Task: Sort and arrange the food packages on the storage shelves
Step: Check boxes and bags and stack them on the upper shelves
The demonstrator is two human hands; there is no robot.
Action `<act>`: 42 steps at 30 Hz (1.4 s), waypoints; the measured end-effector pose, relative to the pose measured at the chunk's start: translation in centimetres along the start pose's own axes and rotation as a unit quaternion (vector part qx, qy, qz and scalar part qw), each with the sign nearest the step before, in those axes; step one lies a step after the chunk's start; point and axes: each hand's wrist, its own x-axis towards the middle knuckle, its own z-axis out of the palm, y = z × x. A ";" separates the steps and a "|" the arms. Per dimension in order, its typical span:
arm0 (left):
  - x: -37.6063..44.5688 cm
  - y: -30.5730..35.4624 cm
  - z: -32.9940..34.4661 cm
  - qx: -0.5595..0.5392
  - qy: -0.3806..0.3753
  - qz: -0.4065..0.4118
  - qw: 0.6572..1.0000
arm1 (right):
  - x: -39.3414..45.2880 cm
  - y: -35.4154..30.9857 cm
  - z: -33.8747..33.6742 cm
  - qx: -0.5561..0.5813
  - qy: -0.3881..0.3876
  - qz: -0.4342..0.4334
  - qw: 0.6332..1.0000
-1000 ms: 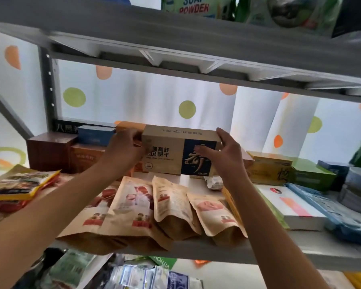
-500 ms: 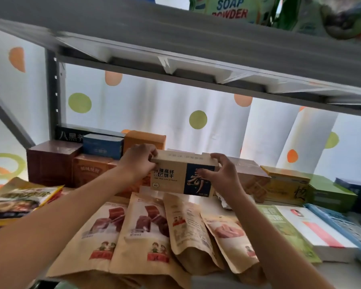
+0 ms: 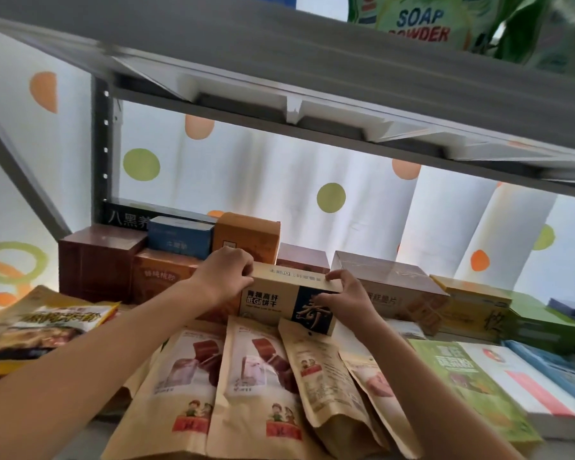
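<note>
While both hands grasp the biscuit box, left hand at its 9 o'clock end and right hand at the 3 o'clock end, the box sits low in the row of boxes behind the kraft pouches. I judge the placing step is almost done; next, release and align it. Its bottom edge is hidden by the pouches, so whether it rests on the shelf is unclear.

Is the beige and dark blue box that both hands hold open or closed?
Closed: the beige and dark blue box shows a flat top with no raised flap.
</note>
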 end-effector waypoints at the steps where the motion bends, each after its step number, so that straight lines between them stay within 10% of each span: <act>1: -0.1 -0.2 -0.1 0.004 -0.005 0.005 1.000 | -0.1 -0.3 0.0 -0.019 -0.006 0.001 1.000; 13: -1.8 -5.8 -7.4 0.092 0.013 0.006 0.996 | 1.5 -8.6 4.3 -0.326 0.019 -0.027 0.945; 22: -3.6 -14.9 -11.3 0.103 -0.021 -0.118 0.987 | 3.6 -17.4 15.0 -0.274 -0.066 -0.242 0.929; 42: -2.8 -20.3 -12.6 0.067 -0.068 -0.134 0.986 | 7.2 -19.6 22.0 -0.416 -0.057 -0.267 0.867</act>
